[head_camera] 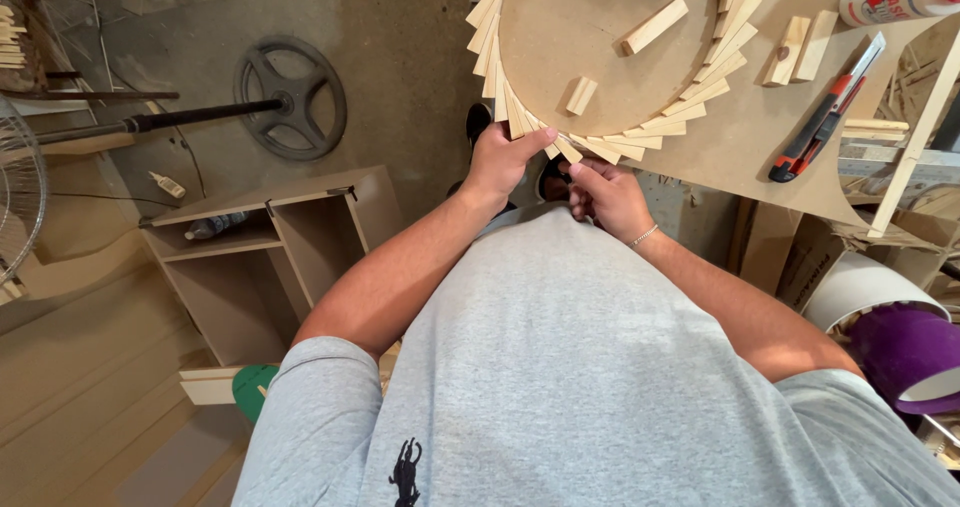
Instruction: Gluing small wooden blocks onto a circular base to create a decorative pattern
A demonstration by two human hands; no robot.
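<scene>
Head view: round fibreboard disc [590, 37] (wooden slats [700, 82] fanned around its rim) above concrete floor [400, 37]

You have a round fibreboard disc [590, 37] lying flat on the bench, its near edge ringed by thin pale wooden strips [700, 92] — fanned out, overlapping like shingles. The strip [562, 147] nearest you sits at the bottom edge — angled outward.

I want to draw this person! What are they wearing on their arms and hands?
Bare hands, no gloves. The right hand has a thin silvery bracelet at the wrist; the left hand wears nothing. Short grey T-shirt sleeves cover only the upper arms.
</scene>
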